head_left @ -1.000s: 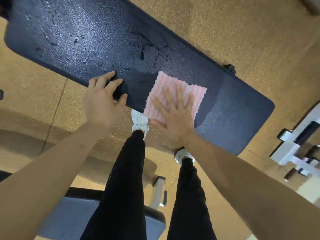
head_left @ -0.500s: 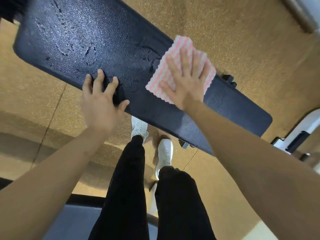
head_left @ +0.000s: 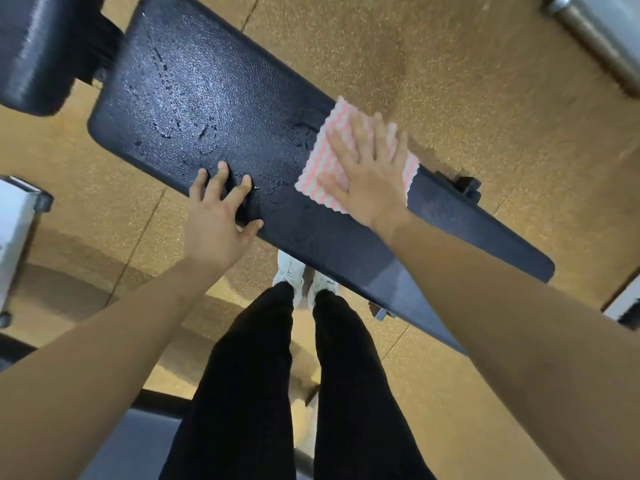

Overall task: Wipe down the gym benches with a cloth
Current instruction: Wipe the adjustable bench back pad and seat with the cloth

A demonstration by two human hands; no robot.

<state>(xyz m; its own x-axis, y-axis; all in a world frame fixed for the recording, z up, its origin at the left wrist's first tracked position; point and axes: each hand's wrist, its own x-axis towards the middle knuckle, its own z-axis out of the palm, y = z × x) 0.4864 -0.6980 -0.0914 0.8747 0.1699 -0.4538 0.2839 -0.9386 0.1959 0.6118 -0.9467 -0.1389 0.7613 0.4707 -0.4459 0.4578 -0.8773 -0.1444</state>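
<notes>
Right now my right hand [head_left: 367,171] lies flat with its fingers spread on the pink-and-white striped cloth [head_left: 320,169], pressing it onto the dark bench pad [head_left: 242,116]. The cloth sits hard against the pad's far edge, about midway along its length, with its far corner right at that edge. My left hand [head_left: 214,220] is open too, fingers fanned over the near edge of the pad and thumb resting on that edge, well apart from the cloth. Between the two hands, and on toward the left end, the pad shows wet streaks and droplets [head_left: 180,129]. To the right of the cloth the pad runs on bare to its rounded end, with a black bracket [head_left: 464,187] sticking out past the far edge. A second dark pad [head_left: 41,46] sits just beyond the left end, apart by a narrow gap. Speckled tan floor [head_left: 450,81] lies open beyond the far edge. My white shoes [head_left: 291,271] stand just under the near edge, and another bench [head_left: 131,441] is close behind my legs.
</notes>
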